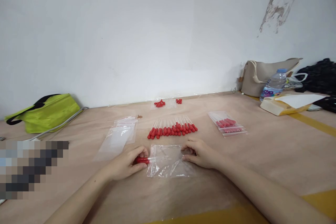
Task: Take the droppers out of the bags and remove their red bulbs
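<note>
My left hand [131, 162] is closed around a few red-bulbed droppers [141, 160]. Their thin clear stems point right, into or over the left end of a clear zip bag [168, 162]; which of the two I cannot tell. At the bag's right edge, my right hand [198, 153] has thumb and fingers pinched on the plastic. Just beyond the bag lies a row of more droppers [172, 129], red bulbs toward me and clear stems pointing away. A filled zip bag of droppers [227, 123] lies to the right.
Flat clear bags [118, 134] lie at left. Loose red bulbs [159, 103] rest near the wall. A lime-green bag [49, 112] and grey cable stand far left. At right are a beige bag [259, 77], a water bottle [274, 84] and a tissue pack [275, 105].
</note>
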The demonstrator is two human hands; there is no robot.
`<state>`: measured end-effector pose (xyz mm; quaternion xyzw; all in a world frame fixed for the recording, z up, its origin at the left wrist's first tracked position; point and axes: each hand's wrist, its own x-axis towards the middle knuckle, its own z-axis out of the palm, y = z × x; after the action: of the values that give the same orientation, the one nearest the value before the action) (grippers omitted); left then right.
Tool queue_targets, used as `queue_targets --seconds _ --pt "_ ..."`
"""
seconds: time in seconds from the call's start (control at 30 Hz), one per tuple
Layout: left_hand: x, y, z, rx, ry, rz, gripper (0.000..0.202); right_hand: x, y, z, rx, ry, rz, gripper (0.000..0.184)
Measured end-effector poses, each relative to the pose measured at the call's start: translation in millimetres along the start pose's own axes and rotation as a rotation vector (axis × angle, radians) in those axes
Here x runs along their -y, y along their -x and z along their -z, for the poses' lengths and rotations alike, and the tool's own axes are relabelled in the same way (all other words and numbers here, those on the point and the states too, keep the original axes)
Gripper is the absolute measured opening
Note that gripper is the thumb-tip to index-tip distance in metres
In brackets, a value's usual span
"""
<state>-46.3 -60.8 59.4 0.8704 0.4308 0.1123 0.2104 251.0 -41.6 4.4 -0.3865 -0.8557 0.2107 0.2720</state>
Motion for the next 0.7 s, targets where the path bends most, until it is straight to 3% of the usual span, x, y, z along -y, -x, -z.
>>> queue_targets --seconds 0.13,0.33,0.5,0.7 --pt "10.3 1.3 4.3 -0.081 0.092 0.05 0.013 1.3 -0.2 0.9 0.002 0.001 -0.001 0.019" --pt "41.8 3.4 15.9 -0.213 0.43 0.148 0.023 2.0 -0.2 0.8 0.004 -0.009 -0.002 0.018" --pt "53.7 5.6 30.7 -0.587 0.505 0.165 0.038 1.2 -0.2 0.3 -0.001 -0.013 0.002 0.019" --pt "33.4 -2.5 42.8 -1.046 0.305 0.099 0.034 0.8 -0.6 0.3 0.005 -0.009 -0.006 0.019"
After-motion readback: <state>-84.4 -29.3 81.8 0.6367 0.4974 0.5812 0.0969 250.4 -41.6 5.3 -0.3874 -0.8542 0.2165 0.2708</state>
